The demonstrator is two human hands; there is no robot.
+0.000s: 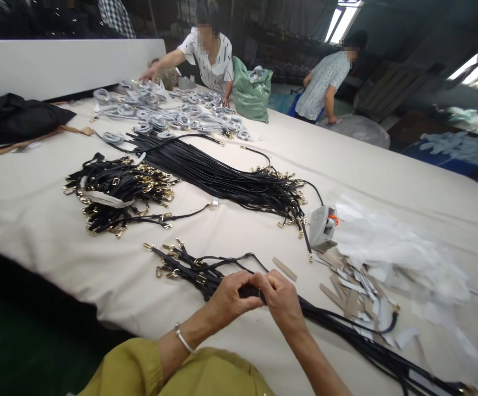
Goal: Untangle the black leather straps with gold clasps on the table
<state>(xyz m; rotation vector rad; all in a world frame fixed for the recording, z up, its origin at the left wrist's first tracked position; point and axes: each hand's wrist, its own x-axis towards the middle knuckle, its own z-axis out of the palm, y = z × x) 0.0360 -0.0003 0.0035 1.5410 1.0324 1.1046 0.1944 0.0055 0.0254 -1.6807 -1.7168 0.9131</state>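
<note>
My left hand (228, 297) and my right hand (282, 300) meet at the front of the table, fingertips pinched together on a black strap (252, 292). Most of the held part is hidden behind my fingers. Beneath them a bundle of long black straps (341, 324) runs to the lower right. Gold-coloured clasps (175, 272) sit at its left end. Beyond my hands lies a larger row of black straps (205, 170) with gold clasps. To its left is a heaped bunch of black straps (115, 190) tied with a pale band.
A small white device (322, 226) stands right of the strap row. Near it lie cardboard strips (346, 291) and clear plastic wrap (404, 258). Coiled grey cords (152, 113) cover the far end, where a person (214, 60) reaches over. A green sack (252, 91) stands beside them.
</note>
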